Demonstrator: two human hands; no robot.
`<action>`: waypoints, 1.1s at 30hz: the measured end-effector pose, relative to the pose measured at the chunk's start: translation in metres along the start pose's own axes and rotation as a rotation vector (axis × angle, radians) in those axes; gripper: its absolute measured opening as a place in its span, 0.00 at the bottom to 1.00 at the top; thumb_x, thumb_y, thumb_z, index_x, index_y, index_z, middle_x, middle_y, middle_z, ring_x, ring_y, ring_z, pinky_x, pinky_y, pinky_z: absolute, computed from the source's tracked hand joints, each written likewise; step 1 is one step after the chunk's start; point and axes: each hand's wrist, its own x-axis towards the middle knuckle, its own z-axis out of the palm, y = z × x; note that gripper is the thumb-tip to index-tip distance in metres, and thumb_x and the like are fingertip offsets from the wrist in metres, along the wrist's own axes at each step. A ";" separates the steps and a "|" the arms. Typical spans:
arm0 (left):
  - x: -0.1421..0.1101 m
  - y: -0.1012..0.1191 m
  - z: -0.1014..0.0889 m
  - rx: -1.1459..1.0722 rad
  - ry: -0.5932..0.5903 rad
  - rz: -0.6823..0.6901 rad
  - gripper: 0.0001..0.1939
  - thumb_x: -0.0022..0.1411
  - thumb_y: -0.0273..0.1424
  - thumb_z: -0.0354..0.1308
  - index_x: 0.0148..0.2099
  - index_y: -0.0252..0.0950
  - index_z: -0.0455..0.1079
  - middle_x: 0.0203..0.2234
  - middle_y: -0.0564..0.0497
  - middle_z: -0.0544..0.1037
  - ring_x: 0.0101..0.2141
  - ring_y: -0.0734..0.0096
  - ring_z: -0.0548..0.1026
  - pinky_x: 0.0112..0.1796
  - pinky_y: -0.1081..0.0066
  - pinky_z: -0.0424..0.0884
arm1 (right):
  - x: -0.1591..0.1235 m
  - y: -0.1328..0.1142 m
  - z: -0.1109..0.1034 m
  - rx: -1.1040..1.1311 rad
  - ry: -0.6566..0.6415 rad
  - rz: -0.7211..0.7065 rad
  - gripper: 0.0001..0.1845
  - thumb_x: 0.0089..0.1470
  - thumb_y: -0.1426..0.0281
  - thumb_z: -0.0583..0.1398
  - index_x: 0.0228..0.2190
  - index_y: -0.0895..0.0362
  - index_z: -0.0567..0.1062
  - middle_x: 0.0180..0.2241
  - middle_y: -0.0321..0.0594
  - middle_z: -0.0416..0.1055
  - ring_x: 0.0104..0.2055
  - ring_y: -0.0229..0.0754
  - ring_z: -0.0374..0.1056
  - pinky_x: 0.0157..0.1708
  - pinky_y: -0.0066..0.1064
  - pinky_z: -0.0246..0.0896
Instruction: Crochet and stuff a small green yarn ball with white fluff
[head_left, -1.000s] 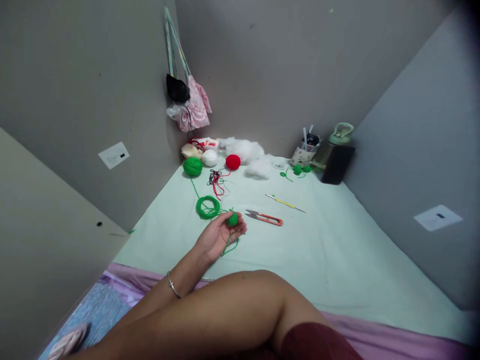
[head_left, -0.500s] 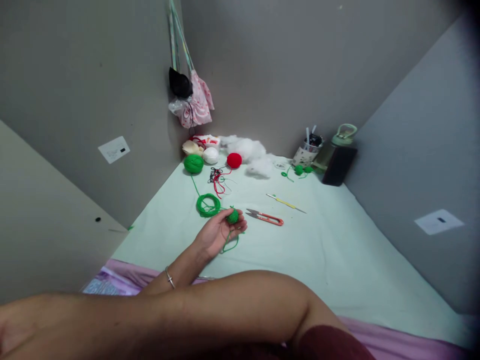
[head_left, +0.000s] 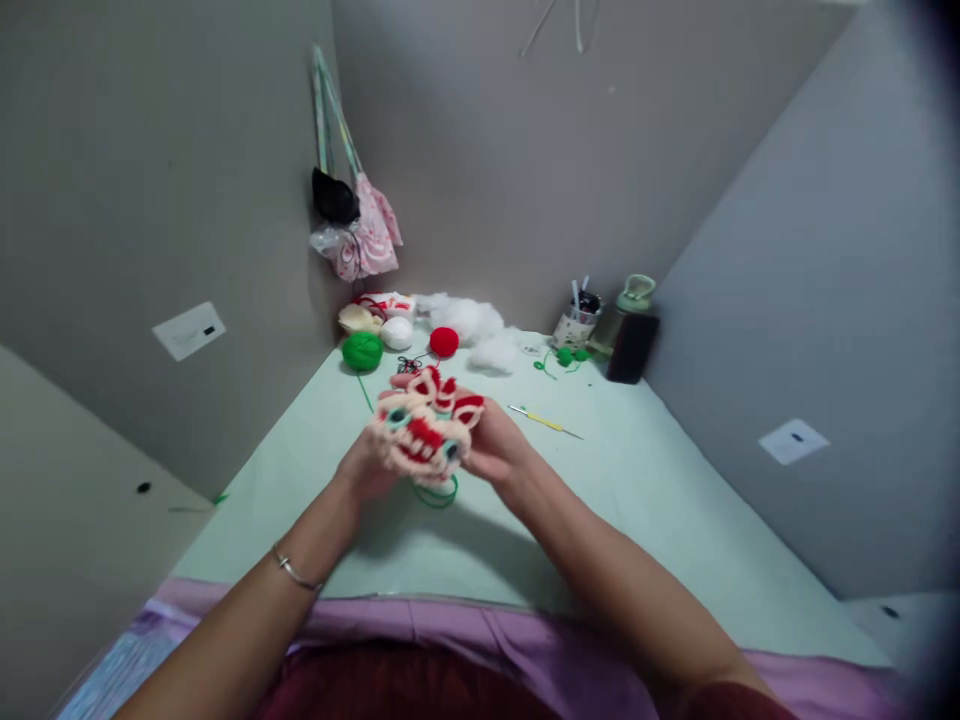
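Note:
A crocheted lion-dance head (head_left: pixel 424 430), cream and red with pale-green-ringed eyes, is held up between my two hands over the table. My left hand (head_left: pixel 367 462) closes on its left side, and my right hand (head_left: pixel 495 440) grips it from the right. Below it hangs or lies a loop of green yarn (head_left: pixel 439 495); I cannot tell which. The small green crocheted ball and the orange thread snips are hidden. To the right lies a yellow-handled crochet hook (head_left: pixel 544 420).
Along the back stand a green yarn ball (head_left: pixel 362 351), a white ball (head_left: pixel 397 333), a red yarn ball (head_left: pixel 444 342) and white stuffing (head_left: pixel 472 322). Farther right are green crocheted pieces (head_left: pixel 566 357), a pen cup (head_left: pixel 576 328), a bottle (head_left: pixel 607 333) and a phone (head_left: pixel 634 348). Walls enclose the table.
My right arm has come back from the far left, and the lion head is now in both hands. The green crocheted ball in my left palm is no longer visible. The view has shifted.

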 end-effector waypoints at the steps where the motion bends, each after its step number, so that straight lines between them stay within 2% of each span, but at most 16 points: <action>1: 0.001 0.004 -0.001 0.012 -0.007 0.003 0.16 0.69 0.36 0.59 0.55 0.33 0.70 0.48 0.44 0.76 0.42 0.64 0.78 0.41 0.60 0.78 | -0.002 -0.012 -0.015 -0.008 0.089 -0.030 0.16 0.55 0.75 0.53 0.42 0.61 0.77 0.35 0.43 0.82 0.40 0.44 0.78 0.51 0.41 0.72; 3: 0.001 0.009 0.003 0.042 -0.028 -0.012 0.11 0.69 0.34 0.58 0.46 0.30 0.73 0.37 0.47 0.78 0.32 0.70 0.77 0.32 0.68 0.78 | -0.009 -0.030 -0.040 -0.035 0.212 -0.042 0.16 0.57 0.76 0.52 0.43 0.62 0.76 0.35 0.43 0.82 0.40 0.45 0.78 0.50 0.42 0.73; 5: 0.000 0.010 0.011 0.076 -0.063 -0.058 0.12 0.70 0.34 0.57 0.39 0.28 0.73 0.29 0.48 0.77 0.26 0.72 0.75 0.25 0.73 0.76 | -0.015 -0.038 -0.057 -0.053 0.256 -0.053 0.16 0.58 0.76 0.51 0.43 0.62 0.76 0.35 0.44 0.82 0.38 0.44 0.78 0.47 0.40 0.74; 9: -0.004 -0.001 0.029 0.130 -0.083 -0.129 0.12 0.68 0.34 0.59 0.42 0.27 0.74 0.31 0.42 0.80 0.26 0.69 0.77 0.23 0.72 0.76 | -0.021 -0.038 -0.074 -0.055 0.255 -0.038 0.16 0.61 0.77 0.51 0.42 0.63 0.76 0.35 0.45 0.82 0.37 0.43 0.78 0.41 0.35 0.75; 13: -0.003 -0.014 0.039 0.121 -0.043 -0.122 0.06 0.67 0.27 0.59 0.40 0.29 0.75 0.27 0.47 0.79 0.23 0.73 0.76 0.21 0.76 0.74 | -0.016 -0.033 -0.079 -0.048 0.225 -0.005 0.14 0.61 0.77 0.52 0.42 0.63 0.76 0.34 0.44 0.81 0.35 0.42 0.78 0.39 0.34 0.75; 17: 0.000 -0.020 0.042 0.089 0.004 -0.107 0.04 0.66 0.23 0.60 0.37 0.29 0.75 0.26 0.49 0.78 0.22 0.75 0.75 0.21 0.78 0.74 | -0.012 -0.031 -0.085 -0.037 0.205 0.013 0.13 0.62 0.77 0.51 0.41 0.63 0.76 0.33 0.43 0.81 0.33 0.42 0.77 0.37 0.34 0.76; 19: 0.001 -0.021 0.042 0.070 0.025 -0.103 0.05 0.65 0.23 0.60 0.35 0.29 0.75 0.25 0.49 0.78 0.22 0.76 0.75 0.22 0.78 0.75 | -0.012 -0.030 -0.089 -0.028 0.202 0.020 0.13 0.66 0.73 0.51 0.41 0.62 0.75 0.33 0.43 0.81 0.33 0.41 0.77 0.38 0.34 0.76; 23: 0.001 -0.018 0.041 0.028 0.062 -0.076 0.05 0.66 0.23 0.60 0.35 0.29 0.74 0.25 0.49 0.77 0.22 0.76 0.75 0.21 0.79 0.74 | -0.014 -0.029 -0.096 -0.034 0.238 0.016 0.24 0.71 0.60 0.46 0.43 0.62 0.75 0.31 0.44 0.80 0.31 0.42 0.78 0.34 0.33 0.76; 28: 0.003 -0.011 0.039 -0.015 0.092 -0.009 0.05 0.66 0.23 0.60 0.35 0.29 0.74 0.24 0.51 0.77 0.22 0.77 0.75 0.22 0.80 0.75 | -0.016 -0.029 -0.097 -0.086 0.244 -0.037 0.27 0.71 0.57 0.44 0.47 0.62 0.75 0.38 0.47 0.81 0.34 0.42 0.79 0.37 0.34 0.77; 30: 0.005 -0.009 0.038 -0.025 0.104 0.013 0.04 0.66 0.23 0.60 0.35 0.30 0.74 0.24 0.52 0.77 0.22 0.78 0.75 0.22 0.80 0.75 | -0.018 -0.028 -0.094 -0.110 0.240 -0.054 0.26 0.71 0.56 0.46 0.48 0.62 0.75 0.41 0.49 0.81 0.37 0.43 0.79 0.39 0.34 0.77; 33: 0.008 -0.007 0.037 -0.028 0.120 0.033 0.03 0.65 0.22 0.61 0.36 0.30 0.74 0.25 0.52 0.78 0.22 0.77 0.76 0.23 0.80 0.76 | -0.018 -0.027 -0.090 -0.095 0.275 -0.105 0.17 0.68 0.61 0.55 0.47 0.59 0.75 0.43 0.47 0.81 0.40 0.43 0.80 0.41 0.35 0.77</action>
